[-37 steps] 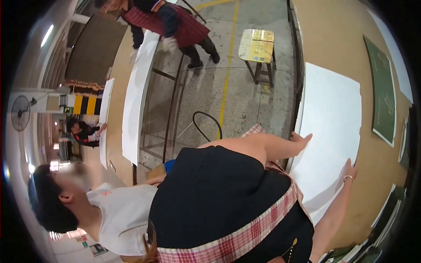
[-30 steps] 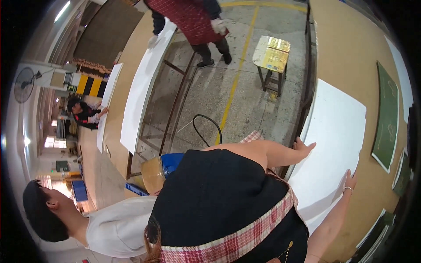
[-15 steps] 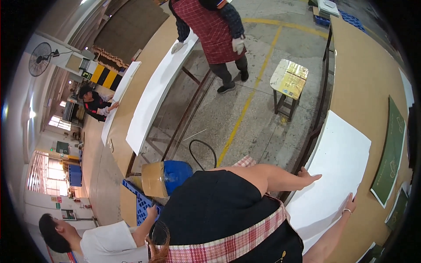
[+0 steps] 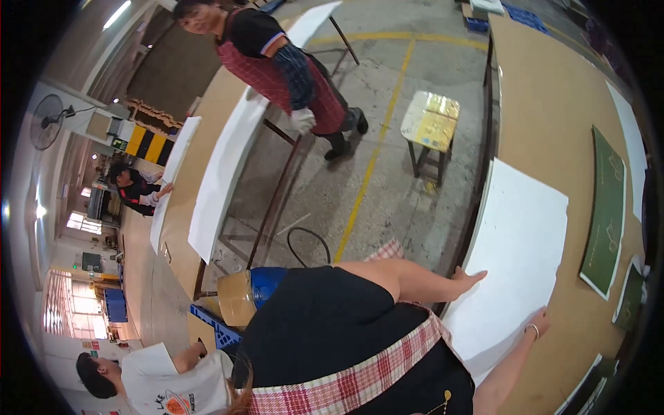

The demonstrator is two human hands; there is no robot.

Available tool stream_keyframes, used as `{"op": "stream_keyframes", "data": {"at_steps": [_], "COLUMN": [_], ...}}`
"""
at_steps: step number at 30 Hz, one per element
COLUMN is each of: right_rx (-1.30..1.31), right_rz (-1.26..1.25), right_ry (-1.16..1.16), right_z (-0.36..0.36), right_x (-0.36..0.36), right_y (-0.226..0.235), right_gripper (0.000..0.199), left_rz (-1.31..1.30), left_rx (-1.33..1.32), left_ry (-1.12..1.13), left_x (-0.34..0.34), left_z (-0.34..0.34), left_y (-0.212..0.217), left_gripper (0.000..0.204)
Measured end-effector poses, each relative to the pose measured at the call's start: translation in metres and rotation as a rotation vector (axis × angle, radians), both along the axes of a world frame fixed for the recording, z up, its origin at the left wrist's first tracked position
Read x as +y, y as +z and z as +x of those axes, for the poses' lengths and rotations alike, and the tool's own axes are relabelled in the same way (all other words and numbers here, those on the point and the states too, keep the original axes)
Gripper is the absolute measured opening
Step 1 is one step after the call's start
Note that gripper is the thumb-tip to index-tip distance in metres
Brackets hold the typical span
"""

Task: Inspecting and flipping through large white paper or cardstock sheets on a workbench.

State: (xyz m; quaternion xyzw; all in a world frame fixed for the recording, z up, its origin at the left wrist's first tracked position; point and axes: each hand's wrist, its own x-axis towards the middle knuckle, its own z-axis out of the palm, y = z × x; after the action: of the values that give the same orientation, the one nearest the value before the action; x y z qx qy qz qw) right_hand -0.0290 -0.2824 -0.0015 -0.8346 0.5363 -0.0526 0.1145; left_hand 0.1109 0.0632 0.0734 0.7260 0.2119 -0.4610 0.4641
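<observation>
A stack of large white sheets (image 4: 515, 232) lies along the near edge of the brown tabletop in front of me. My left hand (image 4: 467, 282) is at the edge of the stack nearest my body, its thumb stretched over the top sheet and its other fingers closed at the edge, partly hidden. Farther along the tabletop, my right hand (image 4: 538, 323), with a bracelet at the wrist, has its fingers closed on the opposite edge of the sheets. How many sheets each hand grips cannot be seen.
Green printed sheets (image 4: 603, 214) lie on my brown tabletop (image 4: 529, 104). A stool (image 4: 432, 121) stands beside it. Across the aisle, a person in a red checked apron (image 4: 252, 62) stands at a table with long white sheets (image 4: 225, 166). A blue drum (image 4: 266, 285) and a person in white (image 4: 173, 384) are close by.
The view has shifted slightly. The person in the red apron has turned and moved left along the far table. The person in white has drawn an arm back. My hands stay on the sheets.
</observation>
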Motion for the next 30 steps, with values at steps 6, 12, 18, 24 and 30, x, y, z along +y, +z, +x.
{"op": "stream_keyframes", "data": {"at_steps": [6, 12, 18, 24, 30], "right_rx": [-0.017, 0.012, 0.047, 0.067, -0.281], "right_rz": [0.016, 0.094, 0.089, 0.044, 0.308], "right_ry": [-0.139, 0.013, -0.249, -0.237, -0.195], "right_z": [-0.01, -0.01, -0.039, -0.037, -0.05], "right_x": [0.022, 0.026, 0.043, 0.062, 0.06], "right_y": [0.007, 0.03, 0.041, 0.041, 0.058], "right_gripper": [0.062, 0.058, 0.051, 0.042, 0.058], "left_rz": [-0.014, -0.203, -0.018, -0.068, -0.128], "left_rx": [-0.028, 0.116, 0.049, 0.23, 0.308], "left_ry": [0.063, 0.064, -0.007, 0.037, -0.229], "left_x": [-0.004, 0.006, 0.019, 0.006, 0.027], "left_z": [-0.016, -0.005, -0.021, -0.03, -0.007], "left_y": [-0.018, -0.021, -0.005, -0.021, -0.018], "left_gripper": [0.115, 0.108, 0.108, 0.103, 0.075]}}
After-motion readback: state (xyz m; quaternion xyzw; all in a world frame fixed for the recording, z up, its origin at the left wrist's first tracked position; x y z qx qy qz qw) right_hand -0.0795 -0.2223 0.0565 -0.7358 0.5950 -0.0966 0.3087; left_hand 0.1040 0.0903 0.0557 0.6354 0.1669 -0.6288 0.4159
